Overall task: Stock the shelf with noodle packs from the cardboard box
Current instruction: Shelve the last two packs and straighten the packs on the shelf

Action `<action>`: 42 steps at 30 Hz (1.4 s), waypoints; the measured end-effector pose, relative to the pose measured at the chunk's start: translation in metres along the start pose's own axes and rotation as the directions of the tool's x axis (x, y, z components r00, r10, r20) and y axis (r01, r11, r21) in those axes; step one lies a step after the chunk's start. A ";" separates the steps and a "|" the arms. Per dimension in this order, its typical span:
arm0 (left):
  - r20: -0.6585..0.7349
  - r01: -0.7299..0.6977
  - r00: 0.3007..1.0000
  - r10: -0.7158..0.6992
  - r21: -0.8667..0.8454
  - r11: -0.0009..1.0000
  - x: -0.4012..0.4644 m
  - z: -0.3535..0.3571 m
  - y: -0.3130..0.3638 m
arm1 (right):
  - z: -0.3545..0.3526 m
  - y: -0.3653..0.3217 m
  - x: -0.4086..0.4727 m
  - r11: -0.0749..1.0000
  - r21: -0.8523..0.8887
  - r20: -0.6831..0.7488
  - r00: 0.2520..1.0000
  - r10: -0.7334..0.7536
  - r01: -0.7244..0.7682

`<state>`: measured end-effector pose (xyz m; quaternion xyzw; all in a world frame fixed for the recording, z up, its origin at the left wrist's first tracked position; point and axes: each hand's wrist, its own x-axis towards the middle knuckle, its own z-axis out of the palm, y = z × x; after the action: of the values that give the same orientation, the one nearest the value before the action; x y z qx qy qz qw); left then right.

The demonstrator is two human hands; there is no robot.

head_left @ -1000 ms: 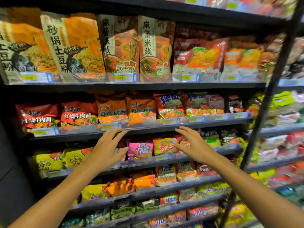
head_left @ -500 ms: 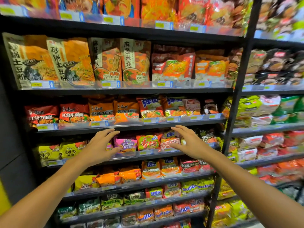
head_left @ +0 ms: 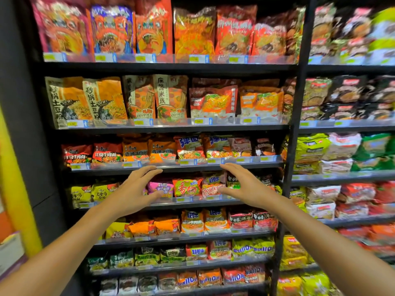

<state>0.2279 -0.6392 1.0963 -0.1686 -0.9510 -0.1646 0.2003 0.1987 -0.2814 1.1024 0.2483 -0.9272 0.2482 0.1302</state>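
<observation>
Both my arms reach out toward a black shelf unit (head_left: 286,146) packed with noodle packs. My left hand (head_left: 136,189) hovers with relaxed fingers in front of a pink pack (head_left: 159,188), holding nothing. My right hand (head_left: 241,184) is held the same way beside a red pack (head_left: 187,186) and an orange-and-white pack (head_left: 211,185) on the same shelf. Whether either hand touches a pack is unclear. The cardboard box is not in view.
Shelves above hold tall orange and red pouches (head_left: 171,97); lower shelves hold rows of small packs (head_left: 213,221). A second bay of packs (head_left: 342,146) stands to the right. A dark side panel (head_left: 25,124) and a yellow surface (head_left: 12,167) are at left.
The view has tilted upward and pulled back, showing one more top shelf. Both hands stay spread in front of the same shelf, a little further from it.
</observation>
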 end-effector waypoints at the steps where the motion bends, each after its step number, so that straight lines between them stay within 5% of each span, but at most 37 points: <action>1: 0.001 -0.004 1.000 0.004 0.006 1.000 -0.003 -0.004 0.003 | -0.003 -0.003 -0.003 1.000 0.003 -0.006 1.000 -0.006 0.006; 12: 0.049 -0.067 0.997 0.067 0.005 0.998 -0.029 0.010 0.019 | 0.015 -0.021 -0.048 0.997 0.079 -0.073 0.997 -0.009 0.015; 26: 0.288 -0.241 0.910 0.297 -0.214 0.947 0.043 0.235 0.125 | 0.054 0.169 -0.174 0.923 0.041 -0.062 0.921 0.384 -0.382; 34: 0.389 -0.352 0.805 0.449 -0.298 0.887 0.076 0.366 0.191 | 0.070 0.277 -0.260 0.823 0.085 -0.101 0.817 0.568 -0.561; 42: 0.516 -0.422 0.614 0.598 -0.426 0.800 0.121 0.504 0.242 | 0.111 0.352 -0.326 0.593 0.109 -0.153 0.576 0.803 -0.798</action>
<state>0.0536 -0.2013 0.7723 -0.5041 -0.8414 -0.1580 -0.1136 0.2757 0.0544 0.7505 -0.2191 -0.9194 0.3150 0.0864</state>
